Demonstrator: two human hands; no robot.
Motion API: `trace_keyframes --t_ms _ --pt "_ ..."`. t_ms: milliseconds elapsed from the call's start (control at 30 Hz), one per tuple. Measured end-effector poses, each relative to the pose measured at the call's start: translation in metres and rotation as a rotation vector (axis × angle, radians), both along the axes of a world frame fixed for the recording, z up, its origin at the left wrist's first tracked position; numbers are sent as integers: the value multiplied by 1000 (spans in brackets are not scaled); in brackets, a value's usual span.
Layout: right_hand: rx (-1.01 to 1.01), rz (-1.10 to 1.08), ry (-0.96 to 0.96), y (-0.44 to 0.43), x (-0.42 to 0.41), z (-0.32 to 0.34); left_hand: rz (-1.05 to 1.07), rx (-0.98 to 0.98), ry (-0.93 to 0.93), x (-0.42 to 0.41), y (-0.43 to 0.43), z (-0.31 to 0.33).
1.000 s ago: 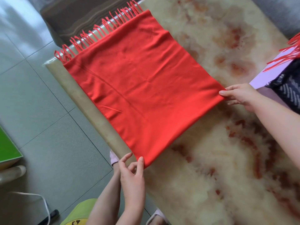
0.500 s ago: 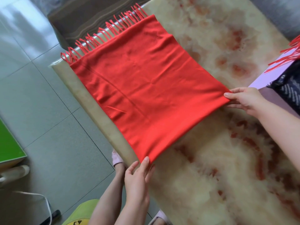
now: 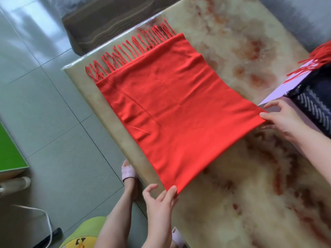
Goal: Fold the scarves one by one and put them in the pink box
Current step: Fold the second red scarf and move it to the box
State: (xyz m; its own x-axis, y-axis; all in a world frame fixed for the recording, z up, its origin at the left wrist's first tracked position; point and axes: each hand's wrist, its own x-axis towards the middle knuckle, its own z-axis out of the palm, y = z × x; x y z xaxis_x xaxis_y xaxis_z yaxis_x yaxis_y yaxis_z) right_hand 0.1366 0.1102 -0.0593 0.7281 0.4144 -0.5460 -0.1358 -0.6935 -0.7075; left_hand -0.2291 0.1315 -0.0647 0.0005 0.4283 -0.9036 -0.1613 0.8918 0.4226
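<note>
Tabletop (image 3: 232, 203): left hand (image 3: 159, 199), right hand (image 3: 283, 120) pinch scarf (image 3: 175, 108) corners.

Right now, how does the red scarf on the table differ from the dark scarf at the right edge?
The red scarf is plain; the dark scarf has pale woven stripes. The red scarf lies flat on the table, its near corners pinched by the left hand and right hand; the dark scarf sits bunched in the pink box, untouched. Both are soft fabric.
</note>
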Motion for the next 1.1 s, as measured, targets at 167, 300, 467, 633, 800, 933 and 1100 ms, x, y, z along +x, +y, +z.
trace_keyframes --t_ms 167,300,467,633,800,933,1100 --pt "97 133 23 -8 -6 10 -218 378 59 -9 -10 11" --pt "87 224 86 2 -2 22 -267 446 42 -11 1 19" --pt "-76 539 -103 44 1 40 -301 457 23 -5 39 23" --pt "-115 598 -418 107 3 32 -353 548 251 -9 92 6" --pt "-39 469 -488 190 2 13 -285 659 411 1 170 -1" --pt "80 370 -276 249 -4 -1 -223 685 352 9 232 -10" --pt "5 350 -321 299 18 -60 -198 652 371 17 294 -40"
